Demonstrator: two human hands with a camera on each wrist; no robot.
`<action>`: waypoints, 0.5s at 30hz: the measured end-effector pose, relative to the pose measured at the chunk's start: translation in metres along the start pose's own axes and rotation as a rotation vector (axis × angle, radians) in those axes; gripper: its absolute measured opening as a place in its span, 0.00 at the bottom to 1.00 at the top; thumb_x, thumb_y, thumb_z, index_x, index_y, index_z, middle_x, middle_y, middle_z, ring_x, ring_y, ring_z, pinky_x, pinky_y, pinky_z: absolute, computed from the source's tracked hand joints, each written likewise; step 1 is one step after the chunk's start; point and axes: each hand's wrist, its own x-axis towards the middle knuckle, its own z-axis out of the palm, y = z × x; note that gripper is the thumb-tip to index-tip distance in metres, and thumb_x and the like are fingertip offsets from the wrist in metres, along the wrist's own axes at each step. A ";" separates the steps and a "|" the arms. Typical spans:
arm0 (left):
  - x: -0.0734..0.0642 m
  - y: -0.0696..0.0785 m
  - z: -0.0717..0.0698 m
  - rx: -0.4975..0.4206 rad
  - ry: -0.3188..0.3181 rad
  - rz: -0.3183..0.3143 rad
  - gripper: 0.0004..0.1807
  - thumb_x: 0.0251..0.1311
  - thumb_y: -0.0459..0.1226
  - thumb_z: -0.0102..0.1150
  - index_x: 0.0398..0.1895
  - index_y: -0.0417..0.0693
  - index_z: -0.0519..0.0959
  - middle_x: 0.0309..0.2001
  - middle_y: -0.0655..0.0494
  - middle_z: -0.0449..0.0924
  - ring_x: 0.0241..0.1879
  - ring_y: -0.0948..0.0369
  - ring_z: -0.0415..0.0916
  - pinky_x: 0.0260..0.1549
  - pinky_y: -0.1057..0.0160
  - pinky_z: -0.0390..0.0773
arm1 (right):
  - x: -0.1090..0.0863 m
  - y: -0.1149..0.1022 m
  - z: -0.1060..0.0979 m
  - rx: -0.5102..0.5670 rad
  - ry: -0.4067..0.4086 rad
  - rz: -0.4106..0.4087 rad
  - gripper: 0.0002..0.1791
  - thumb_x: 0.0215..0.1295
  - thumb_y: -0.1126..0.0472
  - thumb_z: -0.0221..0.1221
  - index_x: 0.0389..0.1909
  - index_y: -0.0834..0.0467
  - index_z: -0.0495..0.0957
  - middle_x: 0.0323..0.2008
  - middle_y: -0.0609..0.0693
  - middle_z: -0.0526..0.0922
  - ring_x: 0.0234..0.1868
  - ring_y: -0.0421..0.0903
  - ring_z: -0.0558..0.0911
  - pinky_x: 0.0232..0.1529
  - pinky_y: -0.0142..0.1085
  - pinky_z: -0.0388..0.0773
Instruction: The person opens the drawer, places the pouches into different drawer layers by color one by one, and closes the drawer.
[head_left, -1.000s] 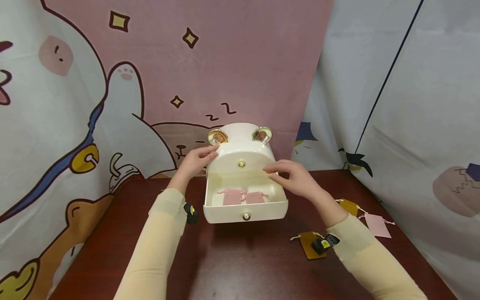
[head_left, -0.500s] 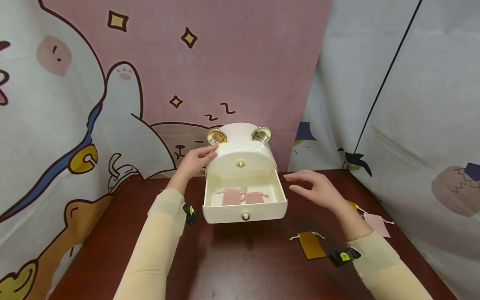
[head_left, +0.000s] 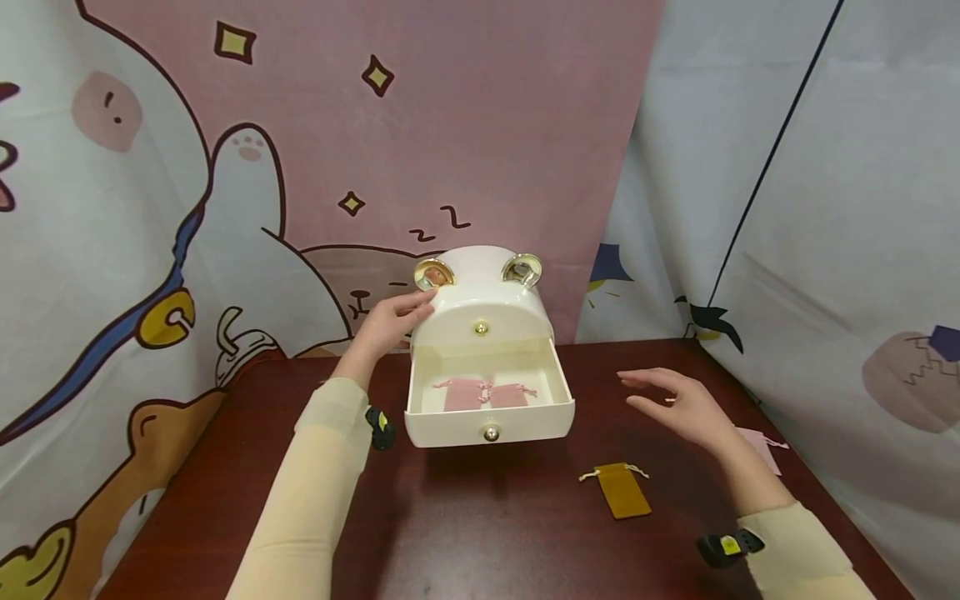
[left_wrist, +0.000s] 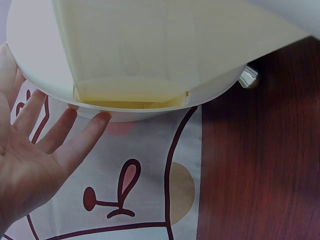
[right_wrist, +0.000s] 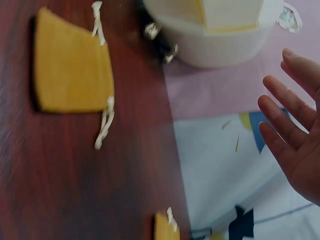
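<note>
Left hand (head_left: 384,327): spread against box (head_left: 480,290).
Right hand (head_left: 686,408): fingers apart, empty.
Drawer (head_left: 446,429) (2 pouches (head_left: 465,396) inside): tipping could be caused by near overhang.

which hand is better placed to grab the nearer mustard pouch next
Probably the right hand: it is empty and closer to that mustard pouch, while the left hand rests against the white box, across the drawer.

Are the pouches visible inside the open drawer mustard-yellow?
No, both drawstring pouches visible in the drawer are pink.
</note>
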 end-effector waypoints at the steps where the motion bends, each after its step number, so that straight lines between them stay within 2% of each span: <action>1: 0.000 0.000 0.000 -0.001 0.000 0.000 0.26 0.68 0.54 0.58 0.68 0.65 0.73 0.63 0.50 0.75 0.50 0.50 0.79 0.42 0.49 0.83 | -0.004 0.004 -0.001 -0.011 0.004 0.003 0.22 0.66 0.52 0.66 0.60 0.52 0.80 0.56 0.51 0.81 0.55 0.53 0.77 0.53 0.58 0.76; 5: 0.000 0.000 0.000 -0.005 -0.002 -0.003 0.26 0.68 0.54 0.58 0.69 0.65 0.73 0.63 0.50 0.74 0.50 0.49 0.79 0.42 0.49 0.83 | -0.017 0.016 -0.005 -0.033 0.012 0.025 0.22 0.66 0.53 0.65 0.61 0.52 0.80 0.56 0.50 0.81 0.54 0.51 0.77 0.54 0.56 0.75; 9: 0.001 -0.001 0.001 -0.006 0.002 -0.006 0.26 0.67 0.54 0.58 0.68 0.65 0.74 0.62 0.50 0.75 0.50 0.50 0.79 0.42 0.49 0.83 | -0.028 0.025 -0.012 -0.016 -0.005 0.077 0.24 0.68 0.50 0.64 0.62 0.53 0.78 0.58 0.54 0.79 0.56 0.55 0.75 0.56 0.61 0.70; 12: 0.002 -0.001 0.001 -0.004 0.004 -0.007 0.26 0.67 0.54 0.58 0.68 0.66 0.74 0.62 0.51 0.75 0.50 0.50 0.79 0.41 0.50 0.83 | -0.035 0.034 -0.016 -0.028 -0.005 0.103 0.25 0.68 0.50 0.63 0.62 0.54 0.78 0.59 0.56 0.78 0.56 0.56 0.74 0.55 0.62 0.70; 15: 0.002 -0.002 0.001 -0.008 0.002 -0.008 0.26 0.67 0.54 0.58 0.68 0.65 0.74 0.62 0.51 0.75 0.50 0.50 0.79 0.41 0.50 0.83 | -0.041 0.044 -0.021 -0.055 -0.006 0.111 0.25 0.67 0.51 0.64 0.63 0.55 0.77 0.59 0.55 0.78 0.55 0.52 0.75 0.52 0.52 0.75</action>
